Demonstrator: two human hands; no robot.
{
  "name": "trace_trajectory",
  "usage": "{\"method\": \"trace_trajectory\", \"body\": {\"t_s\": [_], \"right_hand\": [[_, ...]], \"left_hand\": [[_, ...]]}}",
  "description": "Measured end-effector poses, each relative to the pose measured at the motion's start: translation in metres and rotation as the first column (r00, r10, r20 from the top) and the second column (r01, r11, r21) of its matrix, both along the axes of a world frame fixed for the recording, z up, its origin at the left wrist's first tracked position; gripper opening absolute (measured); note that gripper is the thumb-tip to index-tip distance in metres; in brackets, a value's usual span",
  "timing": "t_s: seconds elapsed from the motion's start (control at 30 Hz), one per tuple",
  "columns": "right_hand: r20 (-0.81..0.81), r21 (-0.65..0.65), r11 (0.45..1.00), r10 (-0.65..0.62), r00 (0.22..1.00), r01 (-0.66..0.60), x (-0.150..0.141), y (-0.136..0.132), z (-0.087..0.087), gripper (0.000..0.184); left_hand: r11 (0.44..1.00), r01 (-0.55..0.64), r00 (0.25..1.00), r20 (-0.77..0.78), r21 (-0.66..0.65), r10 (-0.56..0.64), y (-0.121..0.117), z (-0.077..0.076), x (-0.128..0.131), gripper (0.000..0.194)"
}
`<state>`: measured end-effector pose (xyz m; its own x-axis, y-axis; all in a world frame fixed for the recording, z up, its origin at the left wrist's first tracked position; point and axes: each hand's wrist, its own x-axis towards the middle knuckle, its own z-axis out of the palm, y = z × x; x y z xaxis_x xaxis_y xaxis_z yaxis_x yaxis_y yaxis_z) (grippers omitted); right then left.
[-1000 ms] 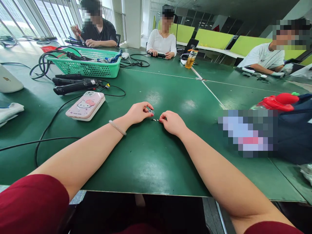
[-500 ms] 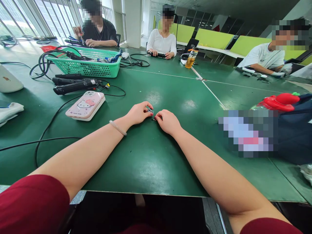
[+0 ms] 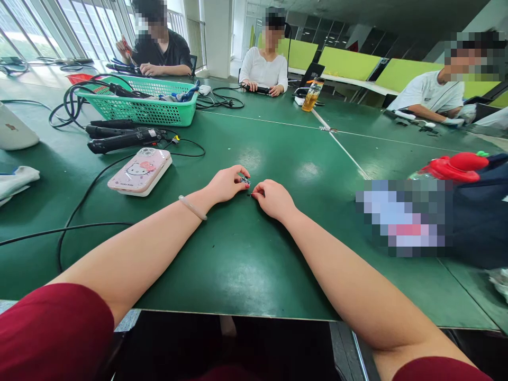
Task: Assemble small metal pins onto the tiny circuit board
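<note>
Between the thumb and fingers of my left hand (image 3: 226,184) is a small silver-and-dark patterned piece (image 3: 245,181), too small to name. That hand is closed on it, just above the green table (image 3: 238,254). My right hand (image 3: 274,197) faces it from the right, thumb and forefinger pinched together. Right at those fingertips shows a tiny dark bit (image 3: 249,194); I cannot tell whether it is gripped or lies on the table. The two hands are close together but not touching.
Left of my hands lies a pink cartoon phone-like case (image 3: 138,170). Beyond it are black handheld tools (image 3: 123,138) and a green basket (image 3: 146,112) with cables. A red item (image 3: 456,166) and a dark bag (image 3: 480,222) sit at right. Several people sit across the table.
My right fingertips have shifted very slightly, and the tiny dark bit by them shows a little differently. My left hand keeps its hold on the patterned piece.
</note>
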<state>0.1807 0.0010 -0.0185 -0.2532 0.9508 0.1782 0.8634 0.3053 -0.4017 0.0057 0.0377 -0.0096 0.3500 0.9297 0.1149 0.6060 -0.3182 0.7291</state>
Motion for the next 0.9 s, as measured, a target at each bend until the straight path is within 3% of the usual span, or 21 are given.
{"method": "trace_trajectory", "body": {"t_s": [0.4, 0.57, 0.9], "right_hand": [[-0.236, 0.236, 0.972, 0.048, 0.971, 0.009, 0.0033, -0.0027, 0.0027, 0.009], [-0.293, 0.258, 0.966, 0.081, 0.953, -0.003, 0.0052, -0.001, -0.0007, 0.008], [-0.334, 0.312, 0.949, 0.143, 0.932, -0.034, 0.0039, -0.0045, 0.0016, 0.008]], "left_hand": [[0.995, 0.101, 0.994, 0.04, 0.017, -0.102, -0.0032, 0.0027, 0.0037, 0.026], [0.984, 0.18, 0.977, 0.114, 0.0, -0.179, -0.0056, 0.0036, 0.0046, 0.029], [0.985, 0.171, 0.97, 0.175, 0.002, -0.168, -0.0071, 0.0052, 0.0077, 0.026]]}}
